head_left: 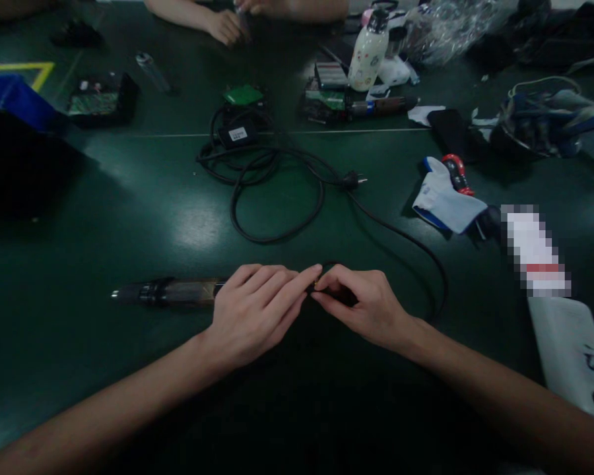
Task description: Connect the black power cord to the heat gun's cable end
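Observation:
A dark electric screwdriver lies on the green table, its bit pointing left. My left hand is closed over its rear part, with the forefinger stretched toward the right. At that rear end my right hand pinches a cable plug, mostly hidden by the fingertips; a small yellowish spot shows there. The fingertips of both hands nearly meet. A black cable runs from the coil farther back and curves down behind my right wrist.
A power adapter lies among cable loops ahead, beside a loose mains plug. To the right are a glove and a pale device. A bottle stands behind; a co-worker's hand is at the far side.

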`<act>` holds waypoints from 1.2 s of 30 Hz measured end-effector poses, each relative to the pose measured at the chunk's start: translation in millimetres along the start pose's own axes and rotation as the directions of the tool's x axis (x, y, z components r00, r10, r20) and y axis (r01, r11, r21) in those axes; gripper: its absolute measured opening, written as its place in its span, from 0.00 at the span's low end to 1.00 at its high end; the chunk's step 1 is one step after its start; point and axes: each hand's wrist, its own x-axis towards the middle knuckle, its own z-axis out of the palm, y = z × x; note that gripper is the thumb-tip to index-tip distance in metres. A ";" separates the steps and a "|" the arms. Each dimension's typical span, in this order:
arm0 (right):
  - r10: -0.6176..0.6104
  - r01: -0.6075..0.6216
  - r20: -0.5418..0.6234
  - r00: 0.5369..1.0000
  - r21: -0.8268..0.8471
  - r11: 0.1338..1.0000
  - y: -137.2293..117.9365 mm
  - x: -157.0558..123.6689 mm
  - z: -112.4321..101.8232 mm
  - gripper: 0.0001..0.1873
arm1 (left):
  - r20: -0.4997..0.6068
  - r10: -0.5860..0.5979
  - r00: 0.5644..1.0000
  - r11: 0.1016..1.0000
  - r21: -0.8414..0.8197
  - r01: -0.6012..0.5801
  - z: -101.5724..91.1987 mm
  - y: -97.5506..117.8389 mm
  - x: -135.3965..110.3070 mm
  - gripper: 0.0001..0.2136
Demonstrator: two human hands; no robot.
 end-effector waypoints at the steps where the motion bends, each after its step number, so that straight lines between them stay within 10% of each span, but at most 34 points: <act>1: 0.000 0.000 -0.001 1.000 -0.001 1.000 0.0 0.0 -0.1 0.06 | -0.003 -0.002 1.000 1.000 0.008 0.002 0.2 0.0 0.0 0.25; 36: 0.022 -0.022 0.016 1.000 -0.005 1.000 -2.3 0.7 -1.4 0.06 | -0.001 0.012 1.000 1.000 -0.006 -0.012 -0.6 -1.2 0.9 0.25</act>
